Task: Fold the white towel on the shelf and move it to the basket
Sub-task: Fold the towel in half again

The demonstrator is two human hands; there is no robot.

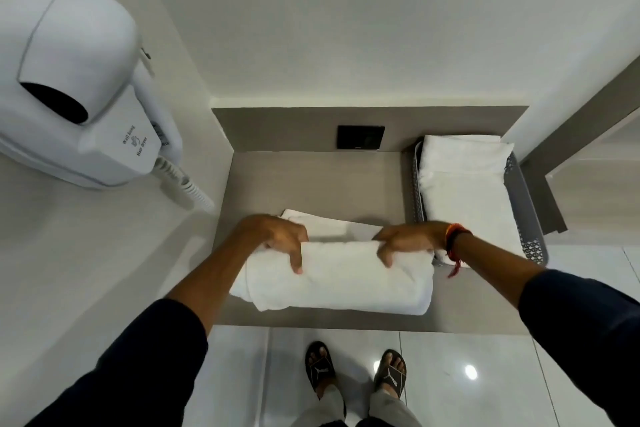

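A white towel [341,279] lies folded into a thick bundle on the grey-brown shelf [311,184], close to its front edge. My left hand [277,239] grips the towel's far left edge, fingers curled over the fold. My right hand [408,241] grips the far right edge the same way. A thinner layer of the towel sticks out behind the bundle. The grey perforated basket [530,218] stands at the right end of the shelf, right of my right hand. It holds other folded white towels [464,184].
A white wall-mounted hair dryer [76,80] with a coiled cord hangs on the left wall. A black socket plate [361,137] sits on the shelf's back panel. Below the shelf edge are a glossy tiled floor and my sandalled feet [356,371].
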